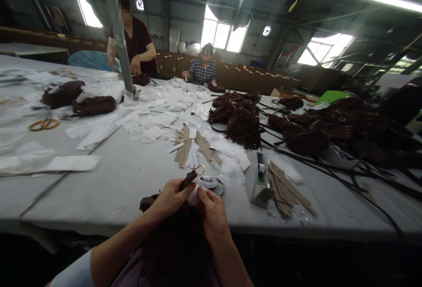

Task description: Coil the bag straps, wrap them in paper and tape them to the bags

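My left hand [173,195] is closed on a dark brown strap [187,180] that ends in a gold-coloured metal ring [199,170]. Just right of it, my right hand [211,208] pinches a small piece of white paper [193,196], its fingertips close to the left thumb. Beneath both hands a dark brown bag [180,238] rests against my lap at the table's front edge; much of it is in shadow. Behind the hands lies a coiled pale grey band [211,183].
A tape dispenser [259,179] stands right of my hands, beside brown card strips [286,190]. Fringed brown bags [244,122] with long straps cover the right side. White paper scraps [151,133] and orange-handled scissors [44,124] lie left. Two people work across the table.
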Demonstrator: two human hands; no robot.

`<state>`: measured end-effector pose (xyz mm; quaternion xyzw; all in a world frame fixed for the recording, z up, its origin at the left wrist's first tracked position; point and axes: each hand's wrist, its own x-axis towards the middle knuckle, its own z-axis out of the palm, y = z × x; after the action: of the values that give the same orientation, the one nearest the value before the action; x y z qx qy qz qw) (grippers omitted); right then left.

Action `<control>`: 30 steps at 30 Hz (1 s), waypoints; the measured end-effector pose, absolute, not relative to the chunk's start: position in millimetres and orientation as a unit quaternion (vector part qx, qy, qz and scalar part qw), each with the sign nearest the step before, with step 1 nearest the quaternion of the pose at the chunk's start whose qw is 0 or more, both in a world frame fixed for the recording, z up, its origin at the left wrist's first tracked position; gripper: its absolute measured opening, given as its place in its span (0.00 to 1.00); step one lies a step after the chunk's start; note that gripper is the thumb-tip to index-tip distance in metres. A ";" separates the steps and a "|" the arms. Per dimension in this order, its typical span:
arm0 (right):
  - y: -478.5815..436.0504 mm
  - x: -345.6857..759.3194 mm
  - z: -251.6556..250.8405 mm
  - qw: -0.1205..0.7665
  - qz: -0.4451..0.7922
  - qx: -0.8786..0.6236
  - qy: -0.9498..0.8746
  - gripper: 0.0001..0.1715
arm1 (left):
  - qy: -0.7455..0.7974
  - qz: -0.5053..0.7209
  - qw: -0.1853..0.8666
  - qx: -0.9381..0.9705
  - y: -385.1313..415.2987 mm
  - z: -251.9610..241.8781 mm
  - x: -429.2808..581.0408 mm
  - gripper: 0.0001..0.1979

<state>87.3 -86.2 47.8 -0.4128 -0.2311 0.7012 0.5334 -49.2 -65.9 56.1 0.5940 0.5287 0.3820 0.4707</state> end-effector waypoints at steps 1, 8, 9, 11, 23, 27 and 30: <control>-85.6 88.2 47.1 0.539 0.700 -0.410 -0.226 0.16 | 0.520 0.373 0.480 0.599 -65.2 56.9 -50.2 0.22; -81.8 95.1 31.1 0.518 0.705 -0.415 -0.251 0.18 | 0.500 0.309 0.493 0.642 -63.6 60.0 -53.0 0.16; -81.5 95.5 27.9 0.515 0.697 -0.424 -0.263 0.18 | 0.505 0.318 0.475 0.646 -63.8 59.1 -52.3 0.17; -81.2 96.1 22.7 0.513 0.681 -0.444 -0.278 0.20 | 0.515 0.337 0.448 0.648 -63.7 57.1 -50.9 0.18; -84.6 100.0 39.3 0.513 0.733 -0.389 -0.218 0.16 | 0.513 0.318 0.524 0.601 -59.2 51.1 -45.7 0.21; -81.6 109.9 37.4 0.544 0.715 -0.395 -0.190 0.16 | 0.463 0.342 0.577 0.580 -58.6 60.6 -49.2 0.22; -79.3 119.5 37.4 0.576 0.691 -0.401 -0.172 0.15 | 0.477 0.332 0.582 0.569 -59.9 68.9 -52.9 0.25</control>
<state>119.5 -79.3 37.4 -0.4010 -0.1724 0.6911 0.5761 -52.9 -59.9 68.9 0.5693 0.4769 0.3317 0.5818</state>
